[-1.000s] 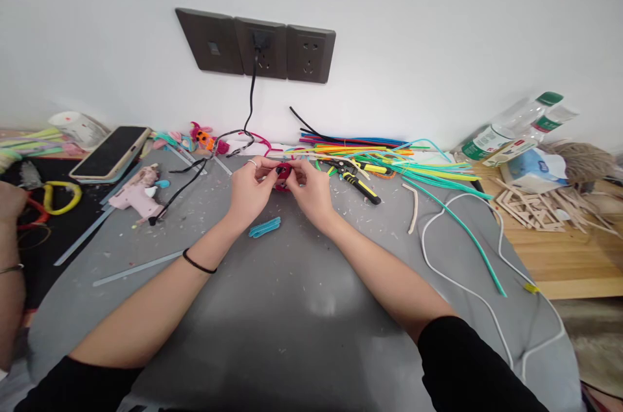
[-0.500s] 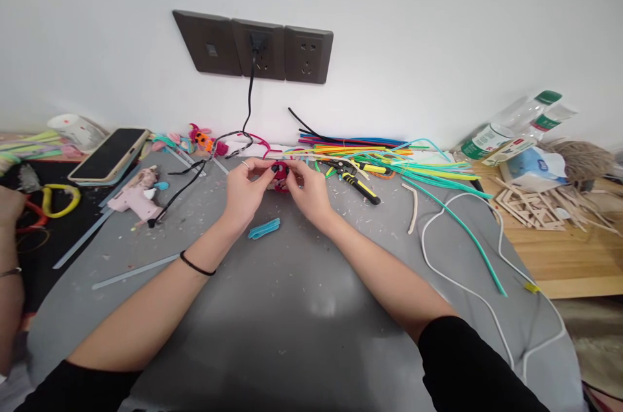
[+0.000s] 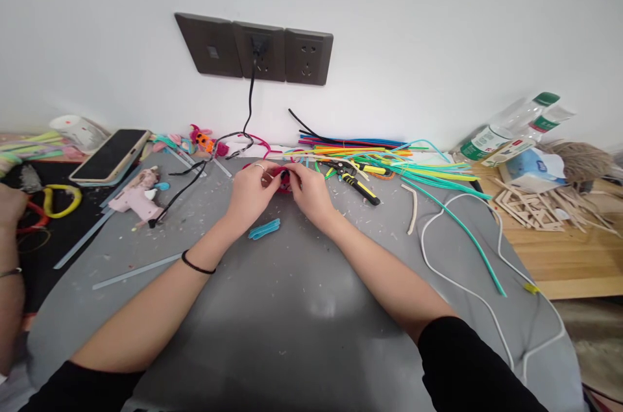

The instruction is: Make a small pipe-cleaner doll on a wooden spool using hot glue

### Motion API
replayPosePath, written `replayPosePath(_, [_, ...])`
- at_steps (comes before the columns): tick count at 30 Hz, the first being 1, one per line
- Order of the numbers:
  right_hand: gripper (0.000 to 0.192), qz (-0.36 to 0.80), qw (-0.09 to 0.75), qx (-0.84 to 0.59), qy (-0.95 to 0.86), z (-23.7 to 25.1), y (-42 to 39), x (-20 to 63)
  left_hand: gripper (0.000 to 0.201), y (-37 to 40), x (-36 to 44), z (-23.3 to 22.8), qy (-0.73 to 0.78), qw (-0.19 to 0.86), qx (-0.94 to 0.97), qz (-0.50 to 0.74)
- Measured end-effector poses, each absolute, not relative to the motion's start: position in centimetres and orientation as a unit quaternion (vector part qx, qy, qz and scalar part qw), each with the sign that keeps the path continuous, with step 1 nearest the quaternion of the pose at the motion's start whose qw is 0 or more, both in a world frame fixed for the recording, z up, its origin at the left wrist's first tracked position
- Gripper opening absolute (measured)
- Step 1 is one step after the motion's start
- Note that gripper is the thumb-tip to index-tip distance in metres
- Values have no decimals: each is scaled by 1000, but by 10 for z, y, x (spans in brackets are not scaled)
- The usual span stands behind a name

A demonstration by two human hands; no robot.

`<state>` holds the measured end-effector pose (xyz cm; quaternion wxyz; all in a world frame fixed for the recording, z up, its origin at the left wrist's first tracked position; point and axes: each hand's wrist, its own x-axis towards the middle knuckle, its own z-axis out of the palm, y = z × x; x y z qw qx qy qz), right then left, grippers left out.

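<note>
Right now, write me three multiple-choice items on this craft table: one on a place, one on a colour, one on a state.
1. Where does the folded blue piece lie?
A. on the grey mat, just nearer than the hands
B. on the phone
C. on the wooden sticks

2. What colour is the glue gun?
A. green
B. pink
C. black

3. How do the hands stand?
A. both flat on the mat
B. one on the pliers
C. left hand and right hand both pinch a small red piece

Answers:
1. A, it rests on the mat just below the wrists.
2. B, its body is pale pink.
3. C, the fingers of both hands close on the red piece between them.
</note>
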<state>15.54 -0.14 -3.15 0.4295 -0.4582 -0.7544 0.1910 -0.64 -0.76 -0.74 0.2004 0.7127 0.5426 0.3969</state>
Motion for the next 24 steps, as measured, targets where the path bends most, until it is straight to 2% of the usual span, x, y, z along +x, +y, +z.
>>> replayPosePath(4, [33,98,329,-458,-820,-28,-1,157,25,-8,-10,-7,535,76,786,301])
replayPosePath(7, [34,61,298,-456,-837,-27,-2,157,30,-9,-12,-8,525,22,807,269])
replayPosePath(15, [31,56,356,-452,-816,-30,-6,155,32,-9,-12,-8,503,-5,796,336])
replayPosePath(24, [24,157,422,-466,-762,-27,-6,153,34,-11,-10,-6,502,8,773,388])
